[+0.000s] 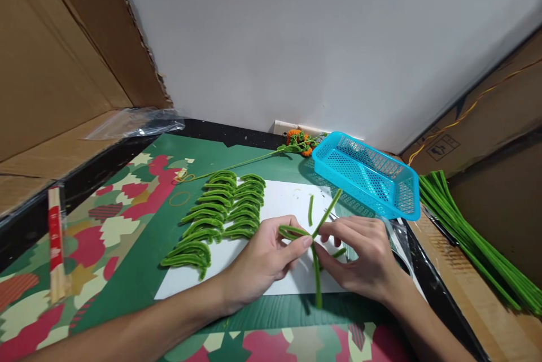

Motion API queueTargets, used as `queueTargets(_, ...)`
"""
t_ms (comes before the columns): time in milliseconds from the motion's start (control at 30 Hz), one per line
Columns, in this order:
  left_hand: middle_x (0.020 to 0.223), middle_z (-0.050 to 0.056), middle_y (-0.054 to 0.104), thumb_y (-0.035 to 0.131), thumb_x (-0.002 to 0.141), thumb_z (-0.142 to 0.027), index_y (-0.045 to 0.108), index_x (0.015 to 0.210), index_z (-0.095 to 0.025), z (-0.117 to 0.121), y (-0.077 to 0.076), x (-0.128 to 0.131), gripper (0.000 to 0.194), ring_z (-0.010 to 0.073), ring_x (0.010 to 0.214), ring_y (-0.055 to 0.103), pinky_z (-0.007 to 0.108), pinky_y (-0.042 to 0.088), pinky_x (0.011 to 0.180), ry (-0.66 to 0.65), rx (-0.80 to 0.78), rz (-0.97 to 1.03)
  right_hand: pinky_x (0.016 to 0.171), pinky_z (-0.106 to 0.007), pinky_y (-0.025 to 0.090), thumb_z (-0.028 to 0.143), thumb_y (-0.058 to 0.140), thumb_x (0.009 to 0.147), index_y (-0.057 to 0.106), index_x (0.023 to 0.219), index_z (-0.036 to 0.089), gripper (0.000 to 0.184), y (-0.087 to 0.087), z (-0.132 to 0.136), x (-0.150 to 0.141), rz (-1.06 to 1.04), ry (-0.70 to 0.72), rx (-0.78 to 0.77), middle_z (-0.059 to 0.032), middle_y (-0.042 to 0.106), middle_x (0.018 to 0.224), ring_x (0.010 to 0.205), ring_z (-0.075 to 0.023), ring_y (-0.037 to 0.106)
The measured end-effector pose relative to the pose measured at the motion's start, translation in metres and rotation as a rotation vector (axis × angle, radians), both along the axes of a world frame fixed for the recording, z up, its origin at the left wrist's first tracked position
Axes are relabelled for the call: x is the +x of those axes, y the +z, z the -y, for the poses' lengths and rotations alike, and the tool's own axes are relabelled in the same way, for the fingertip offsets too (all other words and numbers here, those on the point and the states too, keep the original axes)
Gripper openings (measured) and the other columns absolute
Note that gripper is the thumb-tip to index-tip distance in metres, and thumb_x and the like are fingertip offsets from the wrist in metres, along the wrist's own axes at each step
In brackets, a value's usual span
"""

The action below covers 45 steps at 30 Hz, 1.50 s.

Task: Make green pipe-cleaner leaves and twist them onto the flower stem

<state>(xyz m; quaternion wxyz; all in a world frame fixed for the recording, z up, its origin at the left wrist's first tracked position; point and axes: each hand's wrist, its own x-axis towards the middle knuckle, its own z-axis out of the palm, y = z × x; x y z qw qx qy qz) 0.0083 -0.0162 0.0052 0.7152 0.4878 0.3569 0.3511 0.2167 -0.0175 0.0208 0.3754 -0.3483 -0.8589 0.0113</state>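
Between both hands is a green pipe cleaner (318, 277), bent into a narrow loop on the left, with one end pointing up and the other down. My left hand (279, 249) pinches the loop near the crossing between thumb and fingers. My right hand (364, 254) has thumb and index finger closed at the same crossing, from the right side. A short green piece (310, 210) lies on the white paper (279, 204) just behind, and another is partly hidden by the right hand. Left of my hands, several curved green leaf shapes (212, 209) lie in two columns.
A blue plastic basket (364, 181) stands at the back right. Long green pipe cleaners (474, 238) lie on cardboard at the right. An orange flower with green stem (298, 140) rests near the wall. Wrapped chopsticks (56, 243) lie at the left, a clear bag (139, 123) behind.
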Motion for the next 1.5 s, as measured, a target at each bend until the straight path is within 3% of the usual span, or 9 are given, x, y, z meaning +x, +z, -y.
queueTargets(133, 0.060, -0.008, 0.045, 0.076, 0.090, -0.037, 0.063, 0.080, -0.015, 0.002, 0.003, -0.001, 0.028, 0.0051, 0.049, 0.033, 0.017, 0.021, 0.042, 0.030, 0.109, -0.108, 0.054, -0.027, 0.039, 0.014, 0.068, 0.091, 0.064, 0.082, 0.019, 0.011, -0.006, 0.003, -0.002, 0.009, -0.016, 0.045, 0.0051, 0.063, 0.059, 0.049, -0.0110, 0.061)
queueTargets(367, 0.064, -0.005, 0.048, 0.081, 0.084, -0.038, 0.058, 0.073, -0.015, 0.006, 0.005, 0.005, 0.034, 0.0073, 0.056, 0.037, 0.018, 0.026, 0.048, 0.044, 0.094, -0.105, 0.051, -0.025, 0.040, 0.012, 0.061, 0.094, 0.062, 0.076, 0.019, 0.019, -0.015, 0.005, -0.013, 0.021, -0.051, 0.058, 0.0040, 0.061, 0.056, 0.045, -0.0101, 0.057)
queueTargets(500, 0.061, -0.007, 0.045, 0.080, 0.086, -0.040, 0.059, 0.078, -0.016, 0.004, 0.002, 0.005, 0.033, 0.0059, 0.051, 0.034, 0.017, 0.024, 0.044, 0.085, 0.098, -0.030, 0.051, -0.025, 0.042, 0.015, 0.063, 0.096, 0.065, 0.080, 0.019, 0.017, -0.013, 0.004, -0.014, -0.016, -0.080, 0.100, 0.0033, 0.062, 0.057, 0.046, -0.0107, 0.059)
queueTargets(600, 0.058, -0.008, 0.047, 0.075, 0.091, -0.045, 0.060, 0.086, -0.017, 0.001, -0.002, 0.003, 0.032, 0.0041, 0.041, 0.031, 0.017, 0.022, 0.037, 0.093, 0.044, 0.042, 0.055, -0.025, 0.049, 0.016, 0.067, 0.098, 0.069, 0.100, 0.017, 0.004, -0.010, 0.001, -0.009, -0.010, -0.027, 0.112, -0.0013, 0.074, 0.074, 0.055, -0.0126, 0.066)
queueTargets(700, 0.058, -0.008, 0.050, 0.074, 0.091, -0.049, 0.059, 0.093, -0.018, -0.002, -0.003, 0.001, 0.035, 0.0035, 0.034, 0.037, 0.016, 0.024, 0.034, 0.096, 0.010, 0.056, 0.064, -0.026, 0.057, 0.014, 0.066, 0.099, 0.068, 0.122, 0.017, 0.023, -0.009, -0.002, -0.005, 0.028, 0.037, 0.109, -0.0073, 0.081, 0.099, 0.074, -0.0157, 0.076)
queueTargets(900, 0.050, -0.009, 0.048, 0.075, 0.090, -0.047, 0.062, 0.097, -0.017, -0.004, 0.000, -0.002, 0.033, 0.0067, 0.033, 0.045, 0.014, 0.027, 0.033, 0.073, 0.006, -0.020, 0.071, -0.027, 0.063, 0.017, 0.065, 0.101, 0.071, 0.121, 0.018, 0.021, -0.012, -0.006, 0.002, 0.030, 0.059, 0.048, -0.0079, 0.081, 0.110, 0.088, -0.0176, 0.080)
queueTargets(1133, 0.072, 0.000, 0.066, 0.078, 0.087, -0.047, 0.066, 0.096, -0.016, -0.005, 0.003, -0.002, 0.035, 0.0056, 0.036, 0.049, 0.014, 0.026, 0.030, 0.037, 0.002, -0.032, 0.069, -0.026, 0.063, 0.017, 0.068, 0.101, 0.072, 0.114, 0.019, 0.015, -0.007, -0.008, 0.005, 0.018, 0.092, 0.114, -0.0090, 0.081, 0.108, 0.087, -0.0169, 0.080)
queueTargets(1333, 0.043, -0.011, 0.042, 0.076, 0.092, -0.044, 0.064, 0.096, -0.018, -0.004, 0.006, -0.003, 0.028, 0.0056, 0.031, 0.036, 0.015, 0.022, 0.033, 0.074, 0.124, -0.067, 0.077, -0.033, 0.062, 0.015, 0.069, 0.099, 0.072, 0.118, 0.018, 0.020, -0.002, -0.008, 0.006, 0.045, 0.089, 0.173, -0.0122, 0.079, 0.114, 0.095, -0.0205, 0.076)
queueTargets(1500, 0.045, -0.011, 0.041, 0.067, 0.099, -0.051, 0.061, 0.099, -0.020, -0.003, 0.006, -0.005, 0.031, 0.0069, 0.035, 0.040, 0.015, 0.022, 0.036, 0.043, 0.162, -0.110, 0.067, -0.031, 0.054, 0.010, 0.070, 0.097, 0.073, 0.111, 0.019, 0.017, 0.001, -0.008, 0.004, 0.042, 0.035, 0.188, -0.0097, 0.078, 0.103, 0.081, -0.0182, 0.070)
